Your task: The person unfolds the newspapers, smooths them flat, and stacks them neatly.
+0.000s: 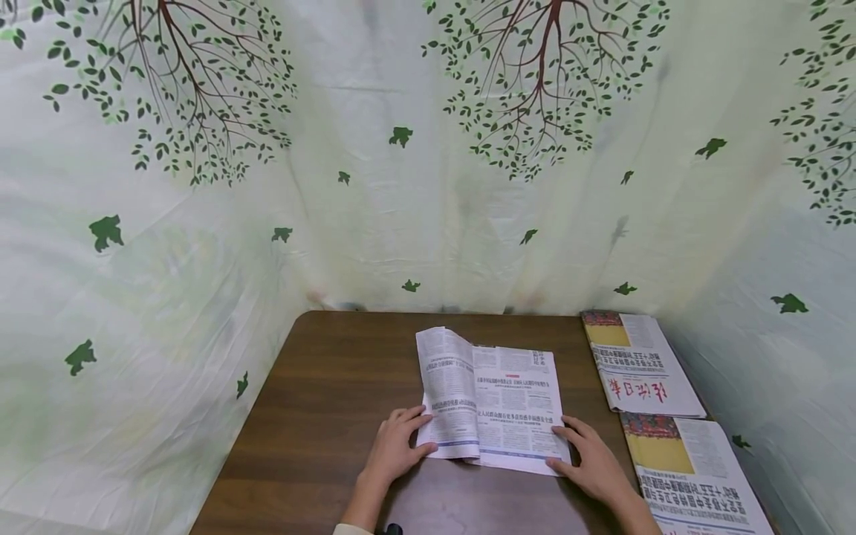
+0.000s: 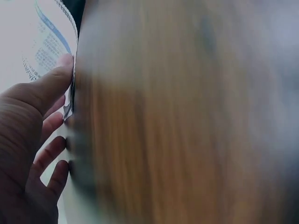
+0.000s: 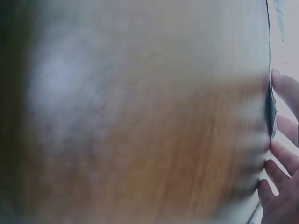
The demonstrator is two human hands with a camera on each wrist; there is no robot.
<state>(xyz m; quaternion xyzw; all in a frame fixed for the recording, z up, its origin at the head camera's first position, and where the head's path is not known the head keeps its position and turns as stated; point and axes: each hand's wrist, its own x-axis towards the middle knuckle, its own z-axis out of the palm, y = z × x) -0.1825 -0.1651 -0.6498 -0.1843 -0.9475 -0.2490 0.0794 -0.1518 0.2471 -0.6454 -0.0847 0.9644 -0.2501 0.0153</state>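
Observation:
A folded newspaper (image 1: 515, 409) lies on the brown table, its left part curling up as a rounded flap (image 1: 451, 386). At its lower left edge my left hand (image 1: 396, 446) pinches the paper; the thumb (image 2: 58, 74) lies on the printed face, while the other fingers are at the edge and partly hidden by it. My right hand (image 1: 591, 461) grips the lower right edge, with its thumb (image 3: 285, 88) over the sheet and its fingers spread along the side. The newspaper's print faces up between both hands.
Two more folded newspapers, a far one (image 1: 645, 371) and a near one (image 1: 695, 475), lie along the right edge of the table (image 1: 321, 394). A pale curtain (image 1: 374, 223) printed with trees and leaves hangs behind and on both sides.

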